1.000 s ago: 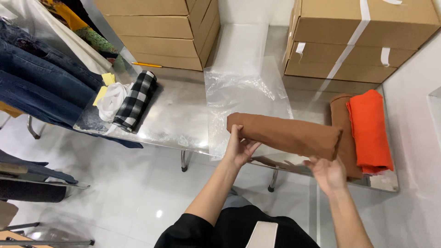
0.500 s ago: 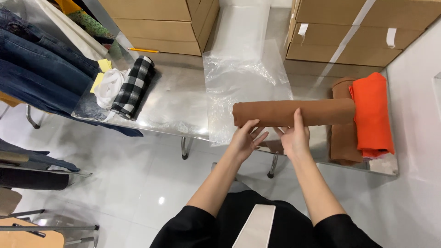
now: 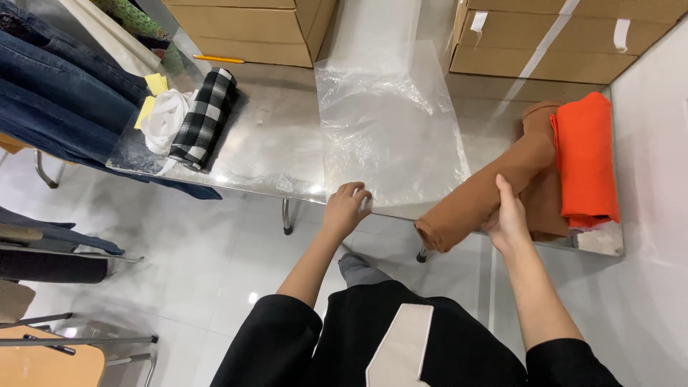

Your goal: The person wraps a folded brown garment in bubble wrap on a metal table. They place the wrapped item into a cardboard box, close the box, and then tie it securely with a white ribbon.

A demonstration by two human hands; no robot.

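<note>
Brown folded cloth (image 3: 479,198) in right hand (image 3: 507,221), left hand (image 3: 345,208) on one plastic bag (image 3: 387,122)

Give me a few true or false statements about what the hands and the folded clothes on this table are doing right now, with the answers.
1. The right hand holds the rolled brown garment. True.
2. The left hand grips the orange garment. False: it rests at the near edge of the clear plastic bag.
3. The orange folded garment lies at the right end of the table. True.
4. The black-and-white checked roll lies inside the plastic bag. False: it lies left of the bag, beside a white cloth.
</note>
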